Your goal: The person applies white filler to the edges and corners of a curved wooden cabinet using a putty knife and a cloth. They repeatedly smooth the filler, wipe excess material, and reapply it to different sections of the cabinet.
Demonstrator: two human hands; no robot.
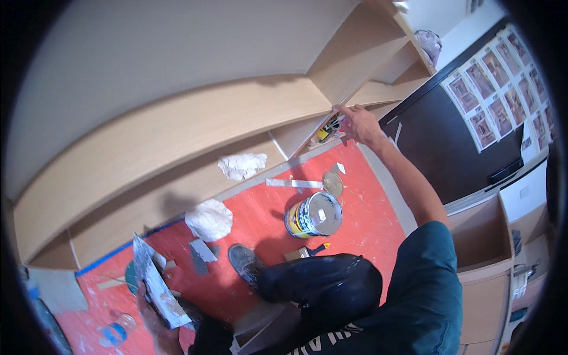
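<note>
My left hand (155, 319) is closed round a wide, flat metal putty plate (158, 285), smeared with white filler and tilted beside my leg. My right arm reaches out to the wooden shelf unit (207, 109). There my right hand (362, 125) touches the shelf's front edge, where an upright panel meets it, with fingers stretched out and apart. I make out nothing held in it. Just below that hand, several small items (325, 131), one yellow and black, lie in the lower compartment. An open paint bucket (315, 215) with grey-white contents stands on the red floor covering.
Near the bucket lie a round lid (332, 184), a white-smeared strip (294, 183) and a paintbrush (306, 252). Crumpled white sheets (209, 220) and a plastic bottle (118, 330) are further left. A dark door (441, 142) with taped-up pictures is at right.
</note>
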